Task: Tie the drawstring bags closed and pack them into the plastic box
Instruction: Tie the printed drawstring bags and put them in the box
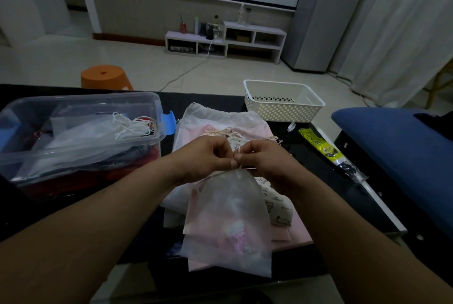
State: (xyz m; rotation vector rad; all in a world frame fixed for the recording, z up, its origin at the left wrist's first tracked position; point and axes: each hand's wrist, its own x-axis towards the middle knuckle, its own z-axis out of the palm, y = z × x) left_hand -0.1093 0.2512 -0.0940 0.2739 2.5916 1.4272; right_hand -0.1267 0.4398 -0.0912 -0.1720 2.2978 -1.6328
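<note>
I am tying the bag (228,218); its gathered mouth is sitting up in my hands and its body is trailing near, over the pile (220,117) at mid-table (316,156). My left hand (208,156) and right hand (264,161) are each pinching the cord (239,156), grips curled tight, thumbs almost meeting, forearms angling in from the near corners. Next, I reckon, I am needing a firm pull to seat the knot, then a carry left into the box (22,117), where other bags are lying.

translucent white drawstring bag (228,218), neck gathered, lies on a pile of bags (218,118); clear plastic box (85,98) at left holds more
</note>
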